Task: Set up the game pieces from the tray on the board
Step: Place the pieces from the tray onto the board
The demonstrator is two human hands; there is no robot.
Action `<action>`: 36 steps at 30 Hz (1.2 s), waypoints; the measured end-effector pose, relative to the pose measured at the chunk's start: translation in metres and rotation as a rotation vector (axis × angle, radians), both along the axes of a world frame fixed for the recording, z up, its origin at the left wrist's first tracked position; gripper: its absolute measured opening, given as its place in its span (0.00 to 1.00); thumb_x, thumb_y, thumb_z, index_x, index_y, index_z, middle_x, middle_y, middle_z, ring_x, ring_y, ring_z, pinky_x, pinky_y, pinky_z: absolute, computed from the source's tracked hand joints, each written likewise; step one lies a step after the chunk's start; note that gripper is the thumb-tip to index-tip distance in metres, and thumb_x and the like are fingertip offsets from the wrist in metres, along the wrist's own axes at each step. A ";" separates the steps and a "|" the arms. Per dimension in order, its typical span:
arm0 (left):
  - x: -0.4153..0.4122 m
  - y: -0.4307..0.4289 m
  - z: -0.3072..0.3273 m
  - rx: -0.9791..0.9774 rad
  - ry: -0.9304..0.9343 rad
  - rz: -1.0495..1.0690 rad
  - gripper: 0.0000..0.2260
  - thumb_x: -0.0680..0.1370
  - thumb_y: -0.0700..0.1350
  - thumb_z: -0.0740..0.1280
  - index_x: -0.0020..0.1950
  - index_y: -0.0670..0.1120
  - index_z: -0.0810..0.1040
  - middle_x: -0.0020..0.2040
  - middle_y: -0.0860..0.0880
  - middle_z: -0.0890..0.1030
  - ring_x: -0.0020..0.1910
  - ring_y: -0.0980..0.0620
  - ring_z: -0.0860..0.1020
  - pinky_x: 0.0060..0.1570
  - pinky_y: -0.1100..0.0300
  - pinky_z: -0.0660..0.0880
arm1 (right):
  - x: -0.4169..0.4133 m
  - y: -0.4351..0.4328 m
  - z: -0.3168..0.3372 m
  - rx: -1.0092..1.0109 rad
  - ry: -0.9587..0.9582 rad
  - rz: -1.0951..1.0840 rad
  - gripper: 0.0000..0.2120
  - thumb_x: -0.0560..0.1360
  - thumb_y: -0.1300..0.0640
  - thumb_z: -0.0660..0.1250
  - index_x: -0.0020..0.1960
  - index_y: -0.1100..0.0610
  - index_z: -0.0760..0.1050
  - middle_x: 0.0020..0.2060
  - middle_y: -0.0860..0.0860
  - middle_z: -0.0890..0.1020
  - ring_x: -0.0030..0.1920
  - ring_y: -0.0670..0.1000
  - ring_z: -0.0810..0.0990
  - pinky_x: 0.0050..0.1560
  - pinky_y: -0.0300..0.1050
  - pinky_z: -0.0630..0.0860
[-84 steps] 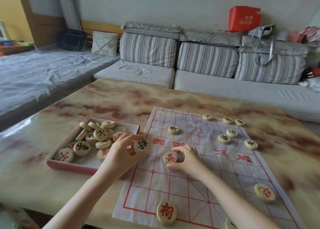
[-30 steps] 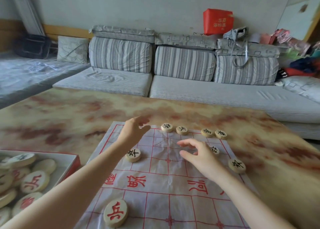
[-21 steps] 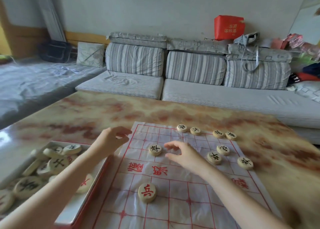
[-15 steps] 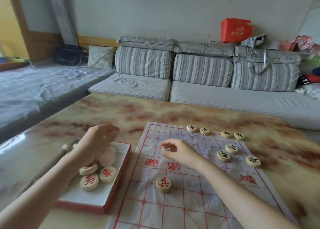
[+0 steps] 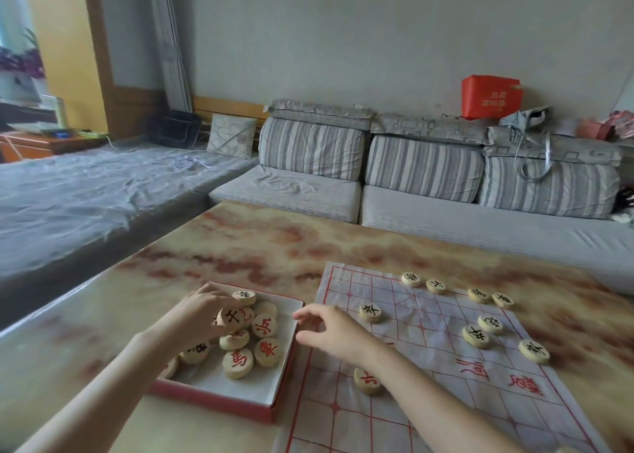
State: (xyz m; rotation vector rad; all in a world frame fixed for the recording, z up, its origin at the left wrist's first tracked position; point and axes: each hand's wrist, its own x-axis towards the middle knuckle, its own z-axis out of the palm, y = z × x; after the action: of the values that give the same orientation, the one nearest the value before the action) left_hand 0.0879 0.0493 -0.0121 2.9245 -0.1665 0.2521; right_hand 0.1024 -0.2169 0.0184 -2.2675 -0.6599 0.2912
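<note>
On desk [image 5: 240,243], left of paper xiangqi board [image 5: 429,319]: red-walled tray [image 5: 219,400], heaped with wooden discs. Our left hand [image 5: 199,319] inside it, pinching tilted black-lettered disc [image 5: 232,318]. Right hand [image 5: 329,331] over board's left edge, fingers loosely curled, empty. We count eight black pieces [image 5: 476,336] and one red soldier [image 5: 367,380] on board. Judgement: under halfway; reds mostly left in tray.

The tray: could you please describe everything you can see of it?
The tray is a shallow square box, cardboard by its look, red outside and white inside. It lies flat on the table, left of the board. Round wooden pieces with red or black marks heap toward its far side; its near floor is bare. The left grip reaches in and pinches one black-marked piece.
</note>
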 end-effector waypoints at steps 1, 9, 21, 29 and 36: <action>0.000 -0.002 -0.002 0.007 0.000 -0.038 0.22 0.69 0.52 0.71 0.63 0.55 0.75 0.58 0.55 0.79 0.63 0.53 0.70 0.61 0.61 0.67 | -0.002 0.002 -0.001 -0.003 0.003 -0.001 0.17 0.72 0.51 0.67 0.60 0.48 0.75 0.58 0.49 0.77 0.59 0.46 0.74 0.63 0.41 0.69; -0.013 0.003 0.012 -0.316 -0.231 0.069 0.24 0.66 0.46 0.76 0.60 0.49 0.77 0.55 0.49 0.78 0.54 0.49 0.75 0.55 0.56 0.72 | -0.009 0.028 -0.007 0.005 -0.028 0.031 0.17 0.74 0.56 0.66 0.63 0.52 0.73 0.57 0.46 0.78 0.53 0.44 0.74 0.55 0.33 0.68; -0.062 0.021 0.024 -0.594 -0.419 0.205 0.21 0.62 0.38 0.78 0.53 0.46 0.80 0.47 0.49 0.77 0.42 0.58 0.76 0.41 0.73 0.70 | -0.032 0.145 -0.041 -0.201 -0.241 0.149 0.24 0.73 0.54 0.66 0.67 0.54 0.68 0.65 0.56 0.68 0.66 0.57 0.62 0.69 0.50 0.59; -0.068 0.026 0.012 -0.643 -0.345 0.228 0.22 0.62 0.38 0.78 0.53 0.48 0.79 0.47 0.51 0.77 0.45 0.53 0.77 0.43 0.69 0.71 | -0.032 0.145 -0.043 -0.195 -0.227 0.090 0.24 0.70 0.50 0.69 0.64 0.56 0.70 0.63 0.54 0.67 0.66 0.56 0.60 0.69 0.48 0.58; -0.067 0.010 0.021 -0.700 -0.343 0.232 0.21 0.63 0.38 0.77 0.53 0.51 0.78 0.47 0.52 0.76 0.42 0.59 0.76 0.40 0.70 0.69 | -0.024 0.107 -0.022 0.050 -0.091 0.035 0.23 0.67 0.52 0.73 0.60 0.54 0.72 0.59 0.52 0.73 0.60 0.51 0.71 0.61 0.44 0.70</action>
State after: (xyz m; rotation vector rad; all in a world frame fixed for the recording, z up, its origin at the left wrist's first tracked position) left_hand 0.0207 0.0594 0.0085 2.1822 0.1812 0.6898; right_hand 0.0788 -0.1100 -0.0033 -2.2341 -0.7457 0.1877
